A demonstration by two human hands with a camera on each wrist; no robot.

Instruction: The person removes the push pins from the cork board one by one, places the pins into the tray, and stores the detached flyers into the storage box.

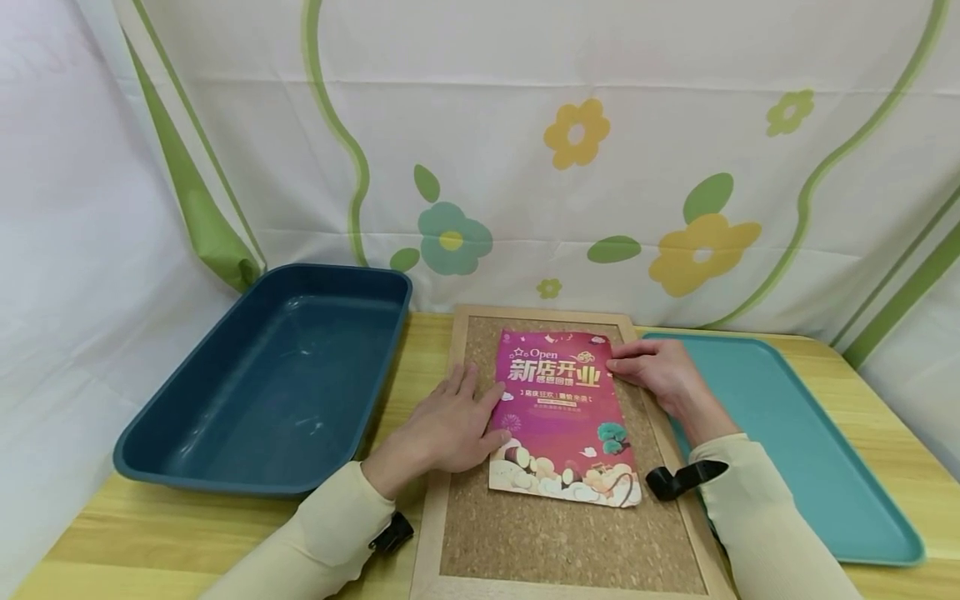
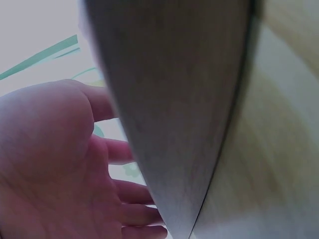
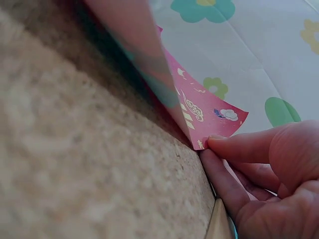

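A magenta and gold printed flyer (image 1: 558, 425) lies over a wood-framed cork board (image 1: 495, 537). At the flyer's upper right edge, my right hand (image 1: 667, 375) pinches the paper between thumb and index finger; in the right wrist view the flyer (image 3: 224, 117) bends up off the cork beside those fingers. My left hand (image 1: 457, 425) rests across the board's left side with its fingers extended, the thumb and index fingertips at the flyer's left edge. In the left wrist view the board's wooden side (image 2: 169, 99) hides what the left fingertips touch.
A deep dark-blue tub (image 1: 255, 400) stands left of the board. To the right lies a flat teal tray (image 1: 802, 467), partly behind the right arm. All sit on a wood-grain table (image 1: 150, 533). A white curtain (image 1: 480, 67) with flower prints hangs behind.
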